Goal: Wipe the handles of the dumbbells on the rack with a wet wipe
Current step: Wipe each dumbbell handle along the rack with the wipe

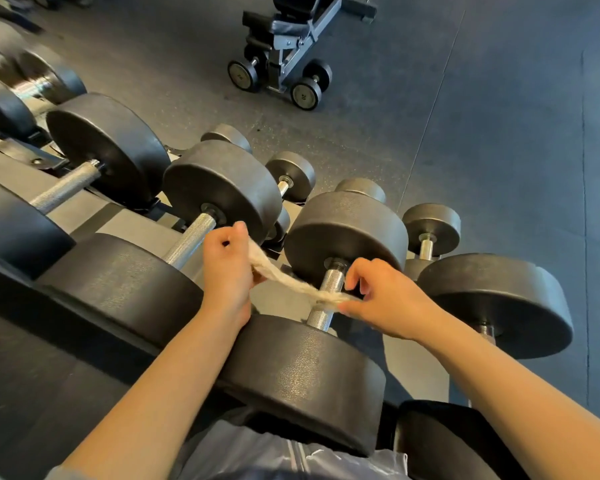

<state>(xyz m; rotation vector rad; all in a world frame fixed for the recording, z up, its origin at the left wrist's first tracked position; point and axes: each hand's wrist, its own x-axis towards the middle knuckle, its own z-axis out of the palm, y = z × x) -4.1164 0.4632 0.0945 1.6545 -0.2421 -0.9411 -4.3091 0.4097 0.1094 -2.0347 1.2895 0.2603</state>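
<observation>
Head view: both hands work over a rack of round black dumbbells.
Left hand: fingers curled, gripping one end of the wet wipe.
Right hand: thumb and fingertips pinching the other end.
Wet wipe: twisted into a pale, fibrous strip, stretched between the hands and crossing the handle.
Handle: knurled silver steel bar, just left of the right hand.
Dumbbell heads: thick discs, pebbled matte coating, beyond and below the hands.
Neighbouring handle: knurled, bare, left of the left hand.
Floor: grey speckled rubber.
Bench: beyond the hands, two small dumbbells at its base.
</observation>
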